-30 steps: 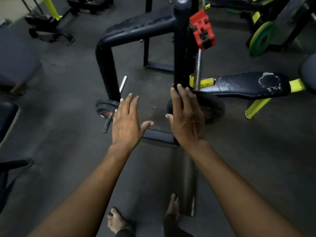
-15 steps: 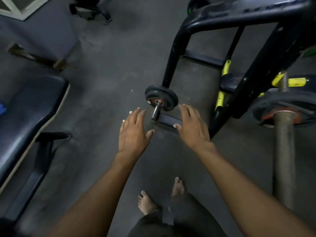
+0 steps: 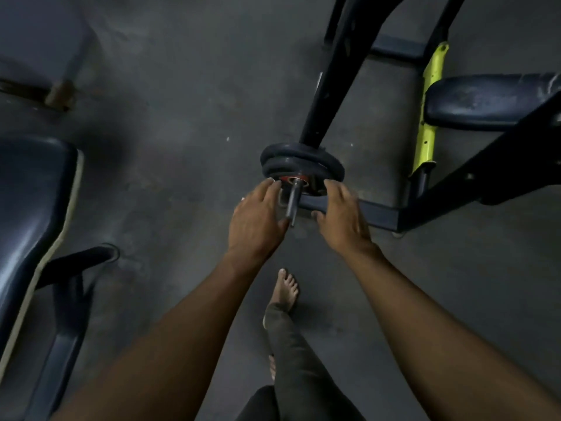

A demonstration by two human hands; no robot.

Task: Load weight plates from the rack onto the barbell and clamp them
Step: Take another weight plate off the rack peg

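Two small dark weight plates (image 3: 300, 164) with a red hub sit stacked on a short storage peg (image 3: 294, 199) at the foot of the black rack frame (image 3: 329, 86). My left hand (image 3: 256, 220) reaches in from the left, its fingertips at the plates' left edge. My right hand (image 3: 341, 217) is on the right, fingers touching the plates' right edge. Both hands have fingers spread and grip nothing that I can see. The barbell is out of view.
A black padded bench (image 3: 33, 223) stands at the left. Another dark pad (image 3: 488, 101) on a yellow-green post (image 3: 428, 117) sits behind the rack's base bar (image 3: 379, 212). My bare feet (image 3: 285, 290) stand on the dark rubber floor below the hands.
The view has swung left and down, away from the barbell, toward the small plates on the peg. Both hands have moved forward from the air to the plates' edges.
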